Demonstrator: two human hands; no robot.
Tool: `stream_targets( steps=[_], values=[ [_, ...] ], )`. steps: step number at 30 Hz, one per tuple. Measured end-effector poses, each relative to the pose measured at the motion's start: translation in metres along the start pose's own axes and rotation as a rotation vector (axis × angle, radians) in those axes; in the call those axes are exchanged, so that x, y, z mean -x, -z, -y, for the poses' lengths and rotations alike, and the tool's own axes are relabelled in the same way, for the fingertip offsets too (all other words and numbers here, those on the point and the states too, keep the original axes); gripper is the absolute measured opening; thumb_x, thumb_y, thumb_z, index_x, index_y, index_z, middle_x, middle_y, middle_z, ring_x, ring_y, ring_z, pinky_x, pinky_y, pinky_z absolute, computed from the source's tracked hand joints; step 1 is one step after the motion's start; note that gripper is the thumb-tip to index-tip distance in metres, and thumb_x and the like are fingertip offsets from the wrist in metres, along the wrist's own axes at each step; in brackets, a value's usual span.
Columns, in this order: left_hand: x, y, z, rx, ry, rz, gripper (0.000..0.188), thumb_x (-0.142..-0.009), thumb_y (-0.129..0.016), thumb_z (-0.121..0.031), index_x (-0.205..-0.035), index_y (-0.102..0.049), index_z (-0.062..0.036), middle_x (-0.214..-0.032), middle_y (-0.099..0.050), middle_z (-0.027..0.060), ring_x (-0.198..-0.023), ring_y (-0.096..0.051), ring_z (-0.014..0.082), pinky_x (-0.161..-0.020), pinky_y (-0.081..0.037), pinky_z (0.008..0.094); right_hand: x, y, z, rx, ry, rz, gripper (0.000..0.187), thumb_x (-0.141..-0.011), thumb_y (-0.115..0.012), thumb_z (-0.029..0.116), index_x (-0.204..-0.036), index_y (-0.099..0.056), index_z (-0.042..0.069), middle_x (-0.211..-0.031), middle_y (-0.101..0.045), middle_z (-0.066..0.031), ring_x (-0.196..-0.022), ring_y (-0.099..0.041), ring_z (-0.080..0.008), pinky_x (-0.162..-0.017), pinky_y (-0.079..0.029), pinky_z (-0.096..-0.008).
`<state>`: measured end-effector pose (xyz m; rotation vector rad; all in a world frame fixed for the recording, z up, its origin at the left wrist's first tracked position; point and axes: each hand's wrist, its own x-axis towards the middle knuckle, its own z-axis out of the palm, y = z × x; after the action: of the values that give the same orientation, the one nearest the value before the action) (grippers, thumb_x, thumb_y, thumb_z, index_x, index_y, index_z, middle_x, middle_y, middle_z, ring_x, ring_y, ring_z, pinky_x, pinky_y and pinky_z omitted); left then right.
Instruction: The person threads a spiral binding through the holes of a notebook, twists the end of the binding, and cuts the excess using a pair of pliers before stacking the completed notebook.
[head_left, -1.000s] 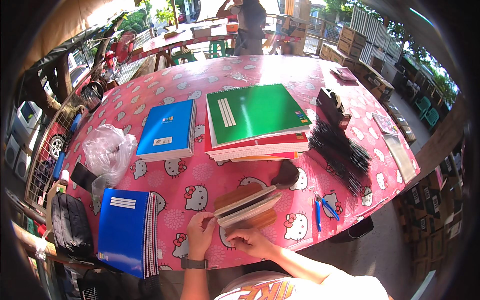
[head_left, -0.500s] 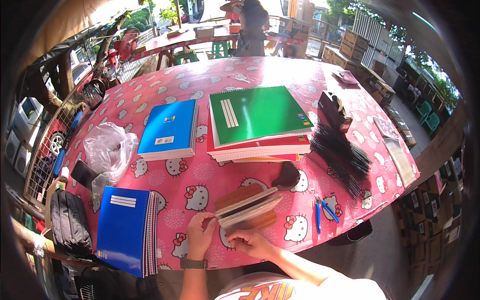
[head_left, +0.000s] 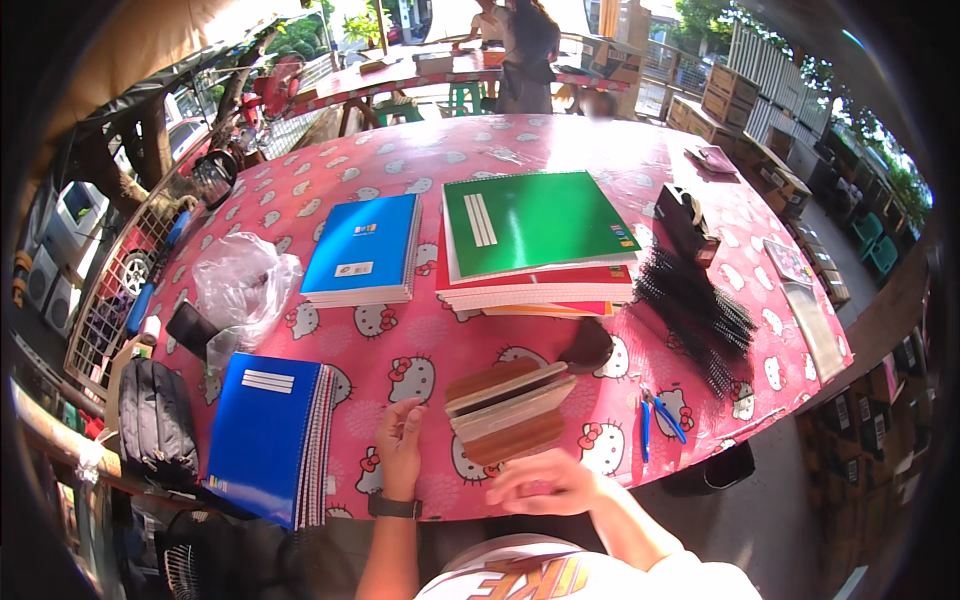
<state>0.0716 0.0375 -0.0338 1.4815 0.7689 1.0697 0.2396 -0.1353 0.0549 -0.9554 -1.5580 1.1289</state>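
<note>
pink patterned tablecloth [head_left: 425, 330] carries the slotted wooden block [head_left: 512, 410], just beyond my right hand [head_left: 550, 485] and to the right of my left hand [head_left: 402, 445]. both have drawn back from it: the left loosely curled, the right half spread and blurred, each seemingly empty, leaving the block unheld.
</note>
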Motion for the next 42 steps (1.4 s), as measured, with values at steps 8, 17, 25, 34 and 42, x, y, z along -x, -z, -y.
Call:
stream_targets(
  steps=[8,17,25,34,42],
  values=[
    [0.009,-0.008,-0.012,0.042,-0.012,0.012,0.017,-0.088,-0.061,-0.015,-0.1,-0.058,-0.0029,-0.09,-0.06,0.0009,-0.08,-0.053,0.0066,-0.072,-0.042,0.0206,0.049,0.043,0.012,-0.194,0.28,-0.564,0.027,-0.08,-0.06,0.015,-0.096,-0.059,-0.006,-0.084,-0.065,-0.0179,-0.07,-0.065,-0.0222,-0.056,-0.051,-0.0251],
    [0.0,0.012,0.004,0.195,0.089,0.029,0.013,-0.085,-0.06,-0.006,-0.097,-0.06,-0.002,-0.088,-0.06,0.0009,-0.079,-0.055,0.0065,-0.07,-0.044,0.0191,0.058,0.046,-0.004,-0.059,0.305,-0.963,0.018,-0.077,-0.05,0.0,-0.091,-0.061,-0.006,-0.072,-0.064,-0.0101,-0.057,-0.058,-0.0131,-0.054,-0.045,-0.021],
    [-0.004,0.006,0.019,0.186,0.141,0.107,0.011,-0.085,-0.06,-0.006,-0.094,-0.061,-0.0013,-0.083,-0.061,-0.0003,-0.073,-0.054,0.0042,-0.066,-0.042,0.0179,0.042,0.04,-0.011,0.165,0.025,-1.197,0.01,-0.086,-0.054,0.007,-0.084,-0.059,-0.001,-0.066,-0.062,-0.0054,-0.057,-0.055,-0.0082,-0.051,-0.041,-0.0201],
    [-0.003,0.004,0.005,-0.058,0.153,0.115,0.009,-0.082,-0.061,-0.006,-0.09,-0.062,-0.0006,-0.075,-0.061,-0.0008,-0.067,-0.054,0.0045,-0.061,-0.043,0.0194,0.025,0.044,-0.044,0.206,0.116,-1.245,0.011,-0.09,-0.054,0.013,-0.088,-0.057,0.003,-0.081,-0.063,-0.0036,-0.067,-0.053,-0.0067,-0.059,-0.042,-0.0205],
    [-0.003,0.006,0.006,-0.029,0.168,0.139,0.009,-0.083,-0.061,-0.006,-0.091,-0.063,-0.0021,-0.072,-0.06,-0.0016,-0.066,-0.053,0.0041,-0.059,-0.043,0.0197,0.007,0.033,-0.036,0.223,0.142,-1.102,0.04,-0.087,-0.051,0.024,-0.119,-0.047,0.0,-0.119,-0.053,-0.0144,-0.104,-0.051,-0.0195,-0.087,-0.04,-0.0328]
  ],
)
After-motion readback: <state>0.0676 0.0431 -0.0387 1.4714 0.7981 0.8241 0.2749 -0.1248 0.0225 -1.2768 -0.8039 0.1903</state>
